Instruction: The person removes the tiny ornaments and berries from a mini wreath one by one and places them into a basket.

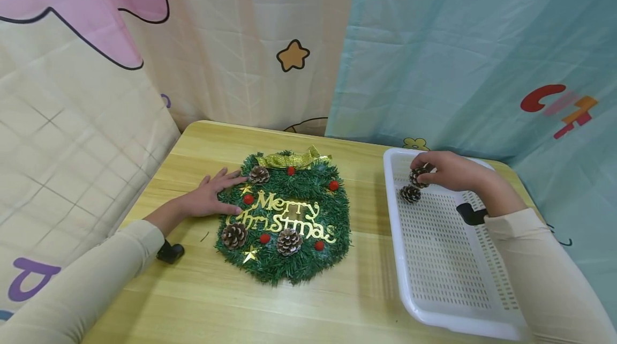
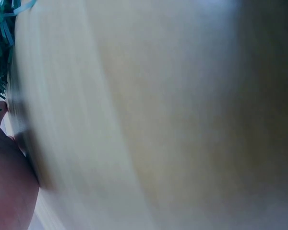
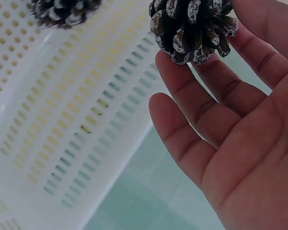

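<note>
A green Christmas wreath lies on the table, with gold "Merry Christmas" lettering, a gold ribbon, red balls, gold stars and several pine cones fixed on it. My left hand rests with spread fingers on the wreath's left edge, beside the upper left pine cone. Over the far end of the white basket, my right hand holds a frosted pine cone between thumb and fingers. A second loose pine cone lies in the basket just below it. The left wrist view shows mostly blurred tabletop.
The white perforated basket stands on the right side of the wooden table. Patterned curtains hang close behind the table and along its sides. Small dark bits lie on the tabletop. A black wrist device sits on each arm.
</note>
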A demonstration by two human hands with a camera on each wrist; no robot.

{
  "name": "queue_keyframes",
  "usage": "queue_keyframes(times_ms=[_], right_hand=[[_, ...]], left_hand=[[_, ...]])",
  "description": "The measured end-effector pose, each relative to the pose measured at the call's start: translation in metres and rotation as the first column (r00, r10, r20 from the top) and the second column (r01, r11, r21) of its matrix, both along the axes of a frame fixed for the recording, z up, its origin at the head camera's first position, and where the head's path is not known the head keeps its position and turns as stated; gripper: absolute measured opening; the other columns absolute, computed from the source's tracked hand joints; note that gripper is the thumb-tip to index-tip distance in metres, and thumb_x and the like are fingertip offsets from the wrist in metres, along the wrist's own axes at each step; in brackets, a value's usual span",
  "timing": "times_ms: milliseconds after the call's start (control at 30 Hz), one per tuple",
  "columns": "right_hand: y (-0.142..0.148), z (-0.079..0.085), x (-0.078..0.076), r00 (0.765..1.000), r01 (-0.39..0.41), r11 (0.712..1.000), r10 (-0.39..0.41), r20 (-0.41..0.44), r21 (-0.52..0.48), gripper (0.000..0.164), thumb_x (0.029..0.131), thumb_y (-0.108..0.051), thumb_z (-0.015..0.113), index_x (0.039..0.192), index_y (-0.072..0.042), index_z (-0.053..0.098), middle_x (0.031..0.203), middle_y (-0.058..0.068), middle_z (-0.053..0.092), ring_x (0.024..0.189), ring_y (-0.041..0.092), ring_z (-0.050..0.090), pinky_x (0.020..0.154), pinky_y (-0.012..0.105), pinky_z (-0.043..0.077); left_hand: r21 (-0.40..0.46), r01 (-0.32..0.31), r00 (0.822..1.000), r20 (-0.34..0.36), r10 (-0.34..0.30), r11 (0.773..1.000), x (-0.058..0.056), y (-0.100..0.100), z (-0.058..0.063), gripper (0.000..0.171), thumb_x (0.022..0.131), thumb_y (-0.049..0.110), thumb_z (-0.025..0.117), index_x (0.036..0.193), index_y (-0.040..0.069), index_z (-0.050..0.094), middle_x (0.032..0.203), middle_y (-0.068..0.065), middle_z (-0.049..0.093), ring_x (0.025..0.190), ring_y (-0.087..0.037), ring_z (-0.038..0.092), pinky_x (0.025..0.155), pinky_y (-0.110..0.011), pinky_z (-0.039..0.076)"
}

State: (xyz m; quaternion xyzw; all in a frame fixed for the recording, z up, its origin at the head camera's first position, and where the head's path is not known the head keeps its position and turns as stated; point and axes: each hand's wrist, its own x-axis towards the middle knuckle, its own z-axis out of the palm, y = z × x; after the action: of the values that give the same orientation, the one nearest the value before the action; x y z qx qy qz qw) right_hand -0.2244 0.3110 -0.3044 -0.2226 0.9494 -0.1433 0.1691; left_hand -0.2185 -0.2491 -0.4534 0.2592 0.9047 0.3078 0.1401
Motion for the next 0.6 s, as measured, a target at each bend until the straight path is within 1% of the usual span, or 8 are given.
queue_keyframes(times_ms=[167,367,600], right_hand=[[0.009,-0.008,-0.004,0.999,0.034,0.999,-0.035,0.024,0.027,0.022,0.097,-0.012,0.064,0.117,-0.004,0.064,0.100,-0.001,0.066,0.090,0.017,0.061,0.079,0.044,0.050],[0.025,-0.022,-0.010,0.997,0.055,0.998,-0.057,0.048,0.043,0.021,0.097,-0.011,0.063,0.115,0.000,0.063,0.098,0.002,0.065,0.086,0.017,0.058,0.075,0.043,0.049],[0.038,-0.036,-0.013,0.996,0.077,0.996,-0.080,0.049,0.053,0.023,0.096,-0.013,0.065,0.114,0.002,0.063,0.100,0.004,0.066,0.088,0.020,0.060,0.078,0.045,0.050]], left_hand=[[-0.006,-0.001,1.000,0.004,0.001,1.000,0.001,0.000,0.001,0.086,0.088,0.049,0.072,0.157,0.018,0.032,0.164,-0.016,0.013,0.148,-0.043,-0.008,0.110,-0.068,-0.011],[-0.010,0.000,1.000,0.008,0.001,1.000,0.001,0.000,0.001,0.086,0.088,0.049,0.072,0.157,0.018,0.031,0.165,-0.014,0.013,0.148,-0.042,-0.009,0.110,-0.067,-0.012],[-0.010,-0.004,1.000,0.005,0.004,1.000,0.001,0.000,0.000,0.086,0.088,0.050,0.072,0.157,0.018,0.032,0.165,-0.014,0.013,0.149,-0.042,-0.009,0.110,-0.067,-0.012]])
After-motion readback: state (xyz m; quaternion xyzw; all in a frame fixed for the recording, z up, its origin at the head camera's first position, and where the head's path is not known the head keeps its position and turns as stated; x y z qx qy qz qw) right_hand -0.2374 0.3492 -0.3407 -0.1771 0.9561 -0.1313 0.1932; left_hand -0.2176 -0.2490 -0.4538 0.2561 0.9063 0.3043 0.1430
